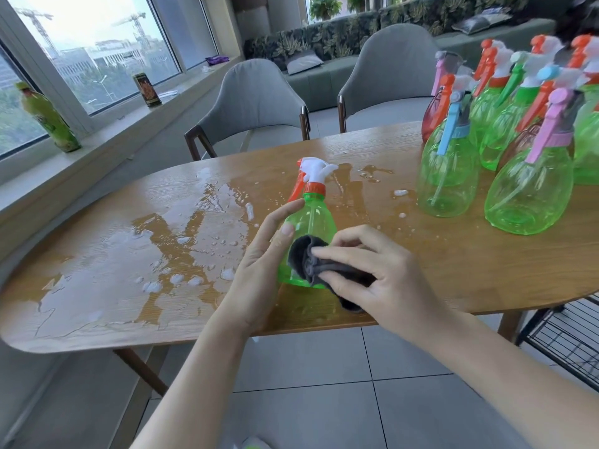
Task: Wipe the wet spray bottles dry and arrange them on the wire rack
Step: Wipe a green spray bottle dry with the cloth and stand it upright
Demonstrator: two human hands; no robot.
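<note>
The left hand [264, 254] steadies a green spray bottle [311, 222] near the table's [453, 270] front edge. The right hand [372, 273] presses a grey cloth [311, 259] against it, apparently its lower side.

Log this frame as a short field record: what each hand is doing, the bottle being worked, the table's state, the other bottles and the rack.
left hand: steadies the green spray bottle, fingers fairly straight against its side
right hand: grips a dark grey cloth, pressed to the bottle's lower body
bottle in work: upright, orange trigger, white nozzle
table: wooden, puddles and droplets over its left half
other bottles: clustered upright at the table's far right
wire rack: black, on the floor beyond the right edge; nothing seen on its visible part
</note>
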